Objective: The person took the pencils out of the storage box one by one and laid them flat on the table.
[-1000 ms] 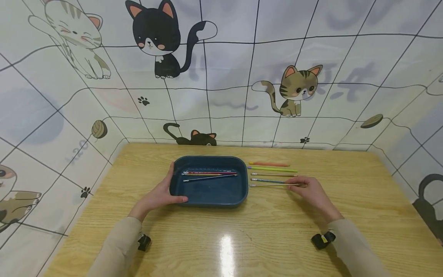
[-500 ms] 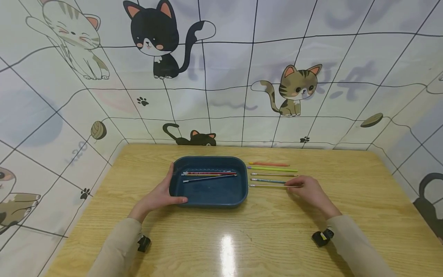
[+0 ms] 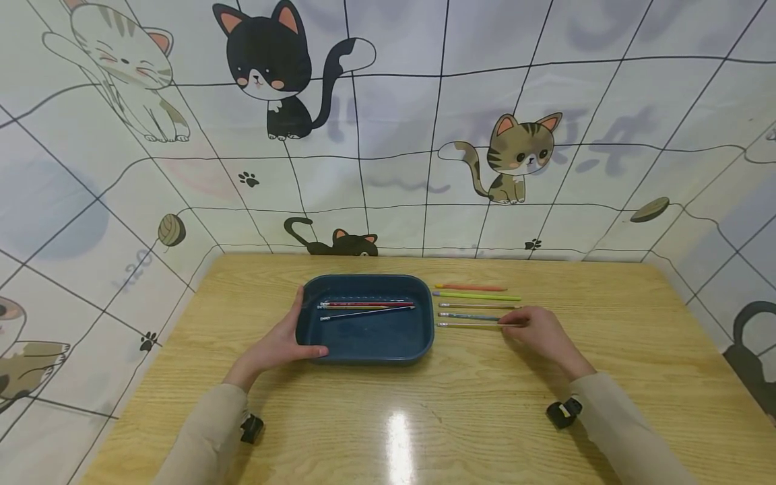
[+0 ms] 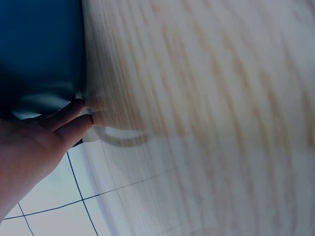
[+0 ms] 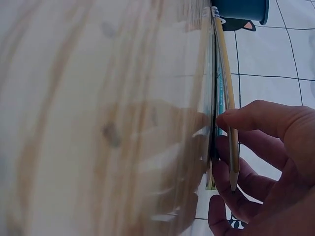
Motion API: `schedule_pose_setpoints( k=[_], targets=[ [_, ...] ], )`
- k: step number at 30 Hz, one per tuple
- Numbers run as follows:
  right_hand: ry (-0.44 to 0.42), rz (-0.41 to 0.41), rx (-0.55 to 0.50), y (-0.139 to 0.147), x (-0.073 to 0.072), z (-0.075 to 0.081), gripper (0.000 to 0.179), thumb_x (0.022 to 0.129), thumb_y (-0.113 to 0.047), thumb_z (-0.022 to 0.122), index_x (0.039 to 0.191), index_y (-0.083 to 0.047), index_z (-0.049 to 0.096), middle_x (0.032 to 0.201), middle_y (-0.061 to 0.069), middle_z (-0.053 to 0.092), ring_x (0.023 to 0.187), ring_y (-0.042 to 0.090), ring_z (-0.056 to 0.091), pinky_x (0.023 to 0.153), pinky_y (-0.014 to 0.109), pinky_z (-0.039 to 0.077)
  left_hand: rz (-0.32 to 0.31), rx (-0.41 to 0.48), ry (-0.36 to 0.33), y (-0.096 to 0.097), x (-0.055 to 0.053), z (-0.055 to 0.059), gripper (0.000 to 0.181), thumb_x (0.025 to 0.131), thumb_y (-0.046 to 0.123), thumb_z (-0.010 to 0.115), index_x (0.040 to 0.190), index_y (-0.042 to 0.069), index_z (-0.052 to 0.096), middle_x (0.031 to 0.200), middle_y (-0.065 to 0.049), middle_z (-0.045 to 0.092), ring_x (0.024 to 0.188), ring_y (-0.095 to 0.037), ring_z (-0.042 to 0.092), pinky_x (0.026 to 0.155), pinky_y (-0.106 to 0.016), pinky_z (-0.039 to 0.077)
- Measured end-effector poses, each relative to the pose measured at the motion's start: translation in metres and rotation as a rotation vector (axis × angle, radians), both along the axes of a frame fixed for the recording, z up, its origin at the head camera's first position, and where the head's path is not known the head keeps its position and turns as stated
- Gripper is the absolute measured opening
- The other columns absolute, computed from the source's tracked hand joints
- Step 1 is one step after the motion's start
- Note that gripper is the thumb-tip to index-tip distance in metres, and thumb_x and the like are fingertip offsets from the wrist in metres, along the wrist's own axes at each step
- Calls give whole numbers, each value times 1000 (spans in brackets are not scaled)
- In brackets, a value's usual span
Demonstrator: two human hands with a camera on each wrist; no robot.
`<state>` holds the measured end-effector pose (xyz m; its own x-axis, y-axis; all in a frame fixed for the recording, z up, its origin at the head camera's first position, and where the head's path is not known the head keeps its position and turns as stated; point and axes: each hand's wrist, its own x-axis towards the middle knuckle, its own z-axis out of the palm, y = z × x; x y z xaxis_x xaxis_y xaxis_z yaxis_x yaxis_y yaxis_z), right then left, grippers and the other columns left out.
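My left hand [image 3: 275, 347] holds the left end of a dark blue rectangular tray [image 3: 370, 358], its thumb over the near rim and fingers along the left side. Three pencils lie inside the tray, among them a red pencil [image 3: 388, 304] and a dark pencil [image 3: 364, 313]. To the right, my right hand [image 3: 542, 337] pinches the pointed end of a yellowish pencil [image 3: 469, 325], the nearest in a row. In the right wrist view this pencil [image 5: 226, 78] lies between thumb and fingers, its eraser end pointing away. Just beyond it is a blue pencil [image 3: 469, 316], partly behind the fingertips.
Farther back in the row lie a brown pencil [image 3: 475, 306], a green pencil [image 3: 479, 296] and an orange pencil [image 3: 473, 287]. All rest on a wooden table [image 3: 339, 417]. A cat-patterned cloth wall [image 3: 400, 175] rises behind the table's far edge.
Fingers of my right hand have settled over the pencil's pointed end, which showed more a second ago. The left hand and tray stay in place; the head view shifts slightly.
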<state>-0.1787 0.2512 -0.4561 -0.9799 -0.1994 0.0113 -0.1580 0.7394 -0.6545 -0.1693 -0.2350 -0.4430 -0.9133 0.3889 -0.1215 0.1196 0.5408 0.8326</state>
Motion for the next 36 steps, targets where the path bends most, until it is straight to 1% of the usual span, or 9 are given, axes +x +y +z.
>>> schedule_pose_setpoints(
  k=[6,13,19,25,30,36],
  targets=[
    [-11,3,-11,0,1,2,12,87,-8,70,96,-4,76,104,18,68,95,35,63,81,49,50,5,7,-5,0,0,0,129,76,36,83,152,15,-19,158,-19,-11,143,-40,-2,110,-60,8],
    [-7,12,-8,-1,2,5,12,86,-7,70,95,-2,75,101,17,69,92,34,64,79,48,51,3,6,-14,0,1,2,129,76,36,83,152,15,-20,158,-20,-11,143,-41,-2,110,-61,8],
    [-1,30,15,-2,1,6,9,85,-5,70,92,-3,75,97,13,70,92,32,64,80,48,49,11,7,-21,1,1,1,129,76,36,83,152,16,-19,158,-19,-11,143,-39,-2,110,-59,8],
    [0,46,37,-5,1,7,6,84,-4,72,89,-4,75,92,10,70,88,29,64,79,47,49,7,15,-17,0,1,0,129,76,36,83,152,16,-19,158,-20,-10,143,-40,-1,110,-61,9],
    [15,61,73,-8,0,6,4,83,-6,73,87,-5,74,89,6,69,85,27,64,78,45,49,5,16,-13,0,1,-1,128,77,36,82,152,16,-19,158,-20,-10,143,-40,-1,110,-61,9],
    [30,67,80,-9,-2,4,5,84,-8,73,86,-3,73,86,4,69,83,25,63,76,45,49,5,15,-13,-1,1,-1,128,77,36,82,152,17,-19,158,-20,-10,143,-41,-1,109,-61,9]
  ],
)
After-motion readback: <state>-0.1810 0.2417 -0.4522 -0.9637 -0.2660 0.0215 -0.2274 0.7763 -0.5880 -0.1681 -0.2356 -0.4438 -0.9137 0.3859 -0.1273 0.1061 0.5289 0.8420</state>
